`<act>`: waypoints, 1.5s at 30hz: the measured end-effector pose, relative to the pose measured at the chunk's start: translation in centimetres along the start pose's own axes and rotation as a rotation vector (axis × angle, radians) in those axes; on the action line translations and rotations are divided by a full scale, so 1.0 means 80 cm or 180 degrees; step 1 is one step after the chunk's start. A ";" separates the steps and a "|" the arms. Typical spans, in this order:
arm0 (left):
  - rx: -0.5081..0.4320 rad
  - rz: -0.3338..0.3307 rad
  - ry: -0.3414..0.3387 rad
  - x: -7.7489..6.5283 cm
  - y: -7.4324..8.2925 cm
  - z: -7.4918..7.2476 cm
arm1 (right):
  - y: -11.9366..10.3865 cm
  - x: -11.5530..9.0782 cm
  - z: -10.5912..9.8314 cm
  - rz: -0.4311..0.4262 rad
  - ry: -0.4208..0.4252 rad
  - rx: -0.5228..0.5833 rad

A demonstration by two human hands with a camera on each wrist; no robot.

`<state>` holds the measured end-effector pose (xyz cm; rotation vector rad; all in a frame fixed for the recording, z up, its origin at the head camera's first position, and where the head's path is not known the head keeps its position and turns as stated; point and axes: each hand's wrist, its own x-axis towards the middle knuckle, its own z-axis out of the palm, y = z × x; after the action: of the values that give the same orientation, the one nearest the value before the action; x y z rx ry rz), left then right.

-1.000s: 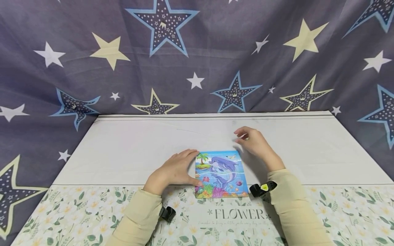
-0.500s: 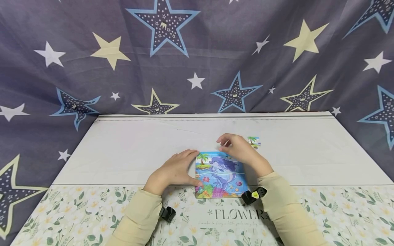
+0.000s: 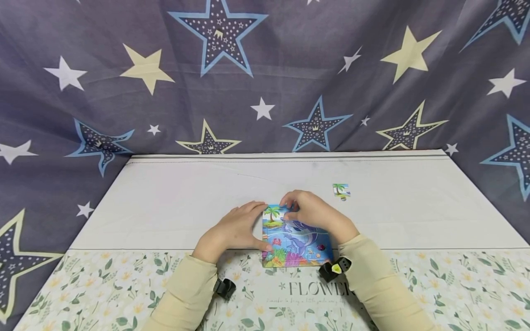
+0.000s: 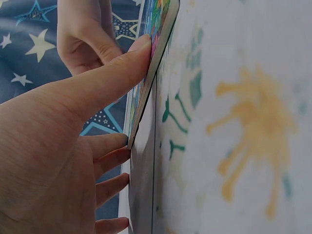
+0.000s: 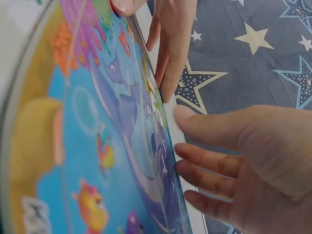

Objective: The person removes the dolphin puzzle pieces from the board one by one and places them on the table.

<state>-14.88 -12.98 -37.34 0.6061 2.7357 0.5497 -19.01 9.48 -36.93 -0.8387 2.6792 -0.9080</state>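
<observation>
A square jigsaw puzzle (image 3: 304, 243) with a dolphin, coral and a palm tree lies flat before me. My left hand (image 3: 233, 232) is spread along its left side. In the left wrist view its thumb (image 4: 129, 66) rests on the picture, and the other fingers reach the board's edge. My right hand (image 3: 312, 211) is bent over the upper part of the puzzle, fingertips beside the palm tree and partly covering the dolphin. The right wrist view shows those fingers (image 5: 209, 168) close to the picture, with nothing visible between them. A loose palm-tree puzzle piece (image 3: 341, 189) lies behind and right.
The table covering is white (image 3: 186, 193) at the back and floral (image 3: 103, 285) at the front, with FLOWER lettering below the puzzle. A dark star-patterned curtain (image 3: 285, 59) stands behind and at both sides. Black wrist straps (image 3: 225, 288) sit over beige sleeves.
My right hand has moved left from behind the puzzle's right corner onto its upper part, uncovering the loose palm-tree piece. The left hand has stayed in place.
</observation>
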 end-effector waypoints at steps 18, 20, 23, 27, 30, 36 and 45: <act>-0.0007 0.0016 0.0001 -0.002 0.001 -0.001 | 0.000 -0.003 0.006 -0.0027 -0.0273 -0.0171; -0.0006 0.0015 -0.0005 -0.002 0.001 -0.001 | 0.000 -0.003 0.007 -0.0036 -0.0245 -0.0200; -0.0005 0.0017 -0.0013 -0.002 0.001 -0.001 | -0.001 -0.003 0.008 -0.0063 -0.0202 -0.0270; -0.0003 0.0019 -0.0019 -0.002 0.002 -0.001 | -0.003 -0.003 0.008 -0.0083 -0.0146 -0.0356; 0.0000 0.0012 -0.0023 -0.002 0.002 -0.002 | -0.004 -0.002 0.009 -0.0040 -0.0138 -0.0392; 0.0002 0.0010 -0.0031 -0.002 0.002 -0.001 | -0.004 -0.002 0.011 0.0022 -0.0171 -0.0422; -0.0032 0.0009 -0.0004 -0.001 -0.001 0.000 | 0.000 -0.001 0.005 -0.0002 -0.0051 -0.0402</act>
<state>-14.83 -13.05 -37.35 0.6080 2.7295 0.5632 -18.77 9.32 -37.26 -0.8686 2.7461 -0.7352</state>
